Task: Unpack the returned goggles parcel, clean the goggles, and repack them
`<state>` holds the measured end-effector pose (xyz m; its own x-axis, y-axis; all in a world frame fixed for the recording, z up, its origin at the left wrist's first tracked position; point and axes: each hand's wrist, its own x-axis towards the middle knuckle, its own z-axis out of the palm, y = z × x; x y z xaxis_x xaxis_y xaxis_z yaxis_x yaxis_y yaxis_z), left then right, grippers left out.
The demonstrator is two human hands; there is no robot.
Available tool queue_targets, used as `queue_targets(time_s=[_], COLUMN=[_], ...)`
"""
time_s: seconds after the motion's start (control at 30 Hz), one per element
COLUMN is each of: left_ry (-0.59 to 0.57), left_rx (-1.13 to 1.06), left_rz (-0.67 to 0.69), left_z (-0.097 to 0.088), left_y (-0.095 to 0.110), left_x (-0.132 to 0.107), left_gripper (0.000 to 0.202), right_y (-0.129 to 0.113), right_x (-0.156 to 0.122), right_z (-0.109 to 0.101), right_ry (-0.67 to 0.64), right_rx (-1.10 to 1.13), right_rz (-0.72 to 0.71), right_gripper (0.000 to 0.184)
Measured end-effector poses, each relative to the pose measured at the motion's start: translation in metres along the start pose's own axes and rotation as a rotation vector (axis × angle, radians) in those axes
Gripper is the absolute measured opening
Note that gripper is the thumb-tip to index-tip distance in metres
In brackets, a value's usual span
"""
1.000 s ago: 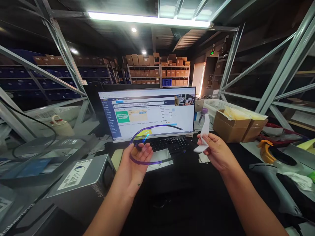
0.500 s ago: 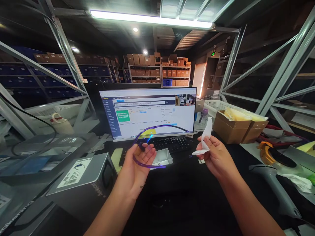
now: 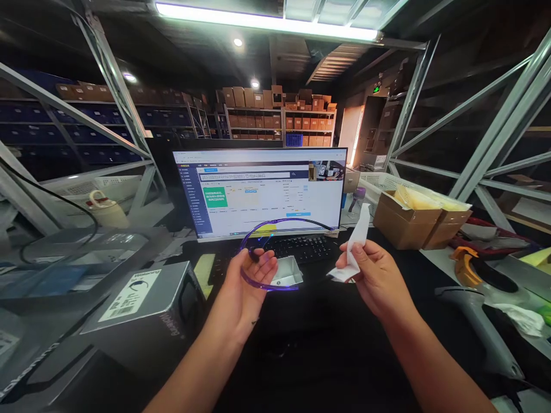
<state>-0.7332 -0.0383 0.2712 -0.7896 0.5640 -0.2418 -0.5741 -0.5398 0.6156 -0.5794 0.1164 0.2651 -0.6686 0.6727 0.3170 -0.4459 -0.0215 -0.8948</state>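
Observation:
My left hand [image 3: 247, 287] grips a thin, glossy purple curved band [image 3: 258, 284], like a headband, with a small dark part near the fingers. Its upper arm stretches rightward in front of the monitor and darkens toward the end. In my right hand [image 3: 376, 278] a folded white wipe [image 3: 358, 238] is pinched between thumb and fingers, one end pointing up and the other hanging to the left. The wipe and the band's lower end are apart. Behind my left fingers, on the black desk surface, lies a small open silvery box [image 3: 289, 272].
A lit monitor [image 3: 267, 195] stands behind a black keyboard [image 3: 305, 248]. At left is a grey product box [image 3: 172, 298] with a white label. On the right are brown cartons [image 3: 407, 223], a roll of tape in an orange holder [image 3: 467, 267] and a grey handheld scanner [image 3: 486, 327].
My left hand has shifted slightly right with the purple band. My right hand has come a little left, bringing the wipe closer to the band. The view has tilted slightly.

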Motion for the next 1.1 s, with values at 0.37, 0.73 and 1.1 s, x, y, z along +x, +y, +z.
queue_targets(time_s=[0.37,0.73,1.1], left_ry=[-0.032,-0.079,-0.131], left_rx=[-0.091,-0.052,-0.05], left_rz=[0.083,0.102,0.139], left_z=[-0.004,-0.007,-0.01], left_y=[-0.008,-0.018,-0.014], left_x=[-0.004,-0.006,-0.004], left_gripper=[0.021,0.014,0.011], right_y=[0.007,0.02,0.038], right_x=[-0.006,-0.001,-0.02], right_z=[-0.001,0.01,0.037], right_ry=[-0.138,0.051,-0.001], right_rx=[0.025,0.322,0.733], right_rz=[-0.063,0.324,0.536], right_gripper=[0.064,0.063,0.066])
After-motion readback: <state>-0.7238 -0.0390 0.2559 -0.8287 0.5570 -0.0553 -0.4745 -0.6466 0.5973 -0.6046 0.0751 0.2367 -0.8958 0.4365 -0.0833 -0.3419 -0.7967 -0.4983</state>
